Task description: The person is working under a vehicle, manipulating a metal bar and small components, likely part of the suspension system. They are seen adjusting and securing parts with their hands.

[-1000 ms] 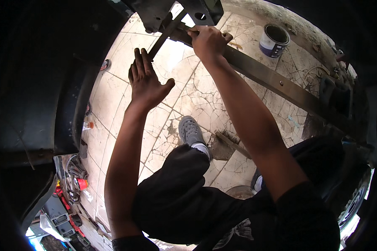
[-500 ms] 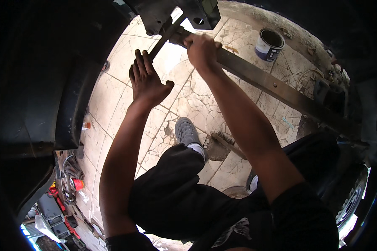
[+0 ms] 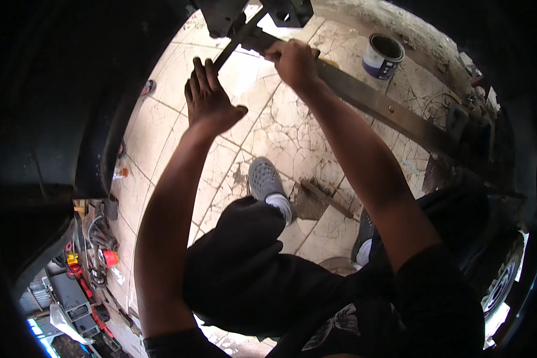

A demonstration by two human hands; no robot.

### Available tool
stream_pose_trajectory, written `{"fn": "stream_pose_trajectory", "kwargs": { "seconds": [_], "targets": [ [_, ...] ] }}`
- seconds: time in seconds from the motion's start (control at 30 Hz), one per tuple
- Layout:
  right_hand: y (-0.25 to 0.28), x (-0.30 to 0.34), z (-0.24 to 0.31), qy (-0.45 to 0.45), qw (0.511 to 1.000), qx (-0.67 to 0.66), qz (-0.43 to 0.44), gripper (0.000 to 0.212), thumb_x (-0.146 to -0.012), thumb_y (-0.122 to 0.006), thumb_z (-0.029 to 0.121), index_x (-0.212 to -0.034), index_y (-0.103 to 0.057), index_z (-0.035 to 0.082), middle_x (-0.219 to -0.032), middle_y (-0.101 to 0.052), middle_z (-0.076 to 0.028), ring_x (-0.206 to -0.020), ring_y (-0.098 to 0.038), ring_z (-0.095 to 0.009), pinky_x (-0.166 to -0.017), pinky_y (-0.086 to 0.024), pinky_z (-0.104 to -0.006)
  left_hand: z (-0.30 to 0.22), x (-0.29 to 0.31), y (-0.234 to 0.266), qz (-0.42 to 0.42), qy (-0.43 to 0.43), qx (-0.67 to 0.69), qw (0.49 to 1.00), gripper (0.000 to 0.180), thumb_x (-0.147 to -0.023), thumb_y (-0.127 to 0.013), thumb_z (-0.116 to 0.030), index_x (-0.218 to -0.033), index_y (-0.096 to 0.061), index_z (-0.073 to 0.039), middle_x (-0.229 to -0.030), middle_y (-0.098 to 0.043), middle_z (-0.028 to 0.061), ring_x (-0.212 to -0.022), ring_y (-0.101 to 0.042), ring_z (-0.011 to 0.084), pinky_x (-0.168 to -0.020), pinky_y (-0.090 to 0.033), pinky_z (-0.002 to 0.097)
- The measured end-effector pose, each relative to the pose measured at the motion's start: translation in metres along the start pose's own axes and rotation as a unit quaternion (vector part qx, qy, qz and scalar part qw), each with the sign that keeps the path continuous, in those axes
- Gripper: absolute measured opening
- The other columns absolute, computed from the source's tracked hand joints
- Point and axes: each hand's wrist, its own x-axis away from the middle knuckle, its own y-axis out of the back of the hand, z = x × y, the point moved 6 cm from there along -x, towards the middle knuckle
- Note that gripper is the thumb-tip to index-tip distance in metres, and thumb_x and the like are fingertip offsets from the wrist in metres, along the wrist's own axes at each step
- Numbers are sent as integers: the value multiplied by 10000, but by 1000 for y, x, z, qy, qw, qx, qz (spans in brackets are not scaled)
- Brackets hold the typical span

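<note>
My left hand (image 3: 209, 102) is open, fingers stretched up and thumb out to the side. Its palm faces away from me, beside the lower end of a narrow dark bar (image 3: 234, 45); whether it touches the bar I cannot tell. My right hand (image 3: 297, 63) is closed over a long flat metal beam (image 3: 388, 111), near the beam's far end, with its fingertips hidden. That beam slants from the upper middle down to the right. The narrow bar crosses its far end, below a dark bracket (image 3: 290, 13) with a hole in it.
On the cracked tile floor (image 3: 274, 128) stands an open paint can (image 3: 376, 70), beyond the beam. A wooden stick (image 3: 327, 199) lies near my grey shoe (image 3: 265, 180). Dark vehicle panels (image 3: 94, 143) close in at left. A toolbox (image 3: 69, 292) sits lower left, a wheel (image 3: 500, 287) lower right.
Both hands keep nearly the same pose, the right still on the beam. The whole view has shifted slightly, and the left hand appears a little higher in it.
</note>
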Motion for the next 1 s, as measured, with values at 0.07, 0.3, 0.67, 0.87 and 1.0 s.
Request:
{"fn": "stream_pose_trajectory", "kwargs": {
  "seconds": [0.07, 0.3, 0.67, 0.87, 1.0],
  "targets": [
    [6, 10, 3, -31, 999, 13, -31, 136, -907, -711, 124, -848, -816, 187, -842, -753, -104, -899, -727, -314, -852, -465, -511, 0, -2, 1, 9, -6, 5, 1000, 1368, -719, -924, -362, -1685, -29, 8, -1763, -51, 272, -1609, -159, 473, -1315, -182, 549],
    [23, 186, 83, -48, 987, -151, 12, 70, -913, -815, 159, -974, -825, 124, -824, -734, -87, -733, -720, -278, -682, -561, -405, 7, -1, -3, 46, 47, -69, 995, 1376, -741, -880, -462, -1701, -5, -9, -1780, -11, 255, -1634, -137, 414, -1332, -143, 497],
    [92, 276, -55, -584, 631, -493, -132, 262, -990, -799, 291, -1196, -723, 147, -937, -713, 59, -772, -640, -81, -684, -491, -254, 26, -13, -8, 88, 62, -51, 993, 1336, -803, -815, -546, -1710, 23, -39, -1774, 18, 280, -1660, -21, 390, -1341, -113, 477],
    [144, 207, -17, -485, 673, -538, -153, 246, -1009, -779, 234, -1237, -711, 170, -1159, -756, 70, -938, -664, -97, -830, -525, -271, -47, 66, 13, 363, -41, -113, 924, 1084, -824, -812, -577, -1653, -368, -38, -1647, -409, 295, -1536, -410, 420, -1277, -322, 475],
    [161, 155, 42, -360, 695, -607, -133, 367, -994, -791, 221, -1298, -677, 49, -1177, -735, -6, -959, -664, -136, -868, -526, -294, -115, 94, 56, 449, -107, -67, 884, 1018, -867, -746, -691, -1624, -445, -80, -1591, -522, 243, -1463, -524, 397, -1228, -394, 494]
  ]
}}
